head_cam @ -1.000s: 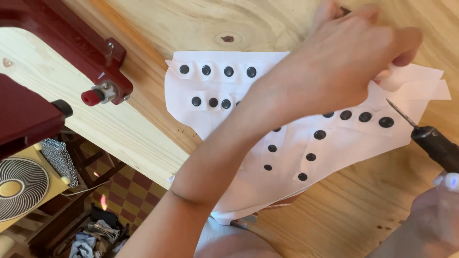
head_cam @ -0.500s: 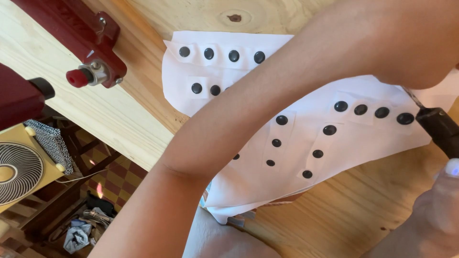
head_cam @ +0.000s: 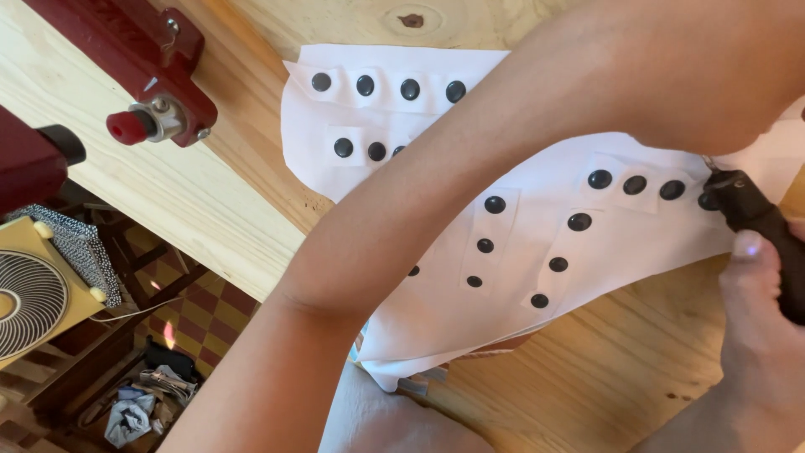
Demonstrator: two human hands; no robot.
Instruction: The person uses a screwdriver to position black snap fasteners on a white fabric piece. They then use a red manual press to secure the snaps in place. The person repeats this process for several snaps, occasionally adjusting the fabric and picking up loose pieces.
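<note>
A white paper sheet [head_cam: 587, 268] with several round black dots [head_cam: 495, 204] stuck on it lies on a pale wooden board [head_cam: 612, 377]. My left forearm [head_cam: 503, 168] crosses over the sheet from lower left to upper right; the hand itself is past the frame edge. At the right edge my right hand [head_cam: 759, 344] grips a black-handled tool [head_cam: 755, 214]. Its thin metal tip points up and left, at the paper beside the right-hand row of dots.
A dark red metal clamp [head_cam: 142, 75] with a red knob sits on the board's upper left. Below the board's edge stand a yellow fan [head_cam: 29, 306] and a chequered floor with scattered clutter [head_cam: 142, 403]. A knot [head_cam: 411, 18] marks the wood at the top.
The view has shifted closer and left. My left hand, earlier pressing on the paper's upper right, has slipped out of frame. The tool stays at the sheet's right side.
</note>
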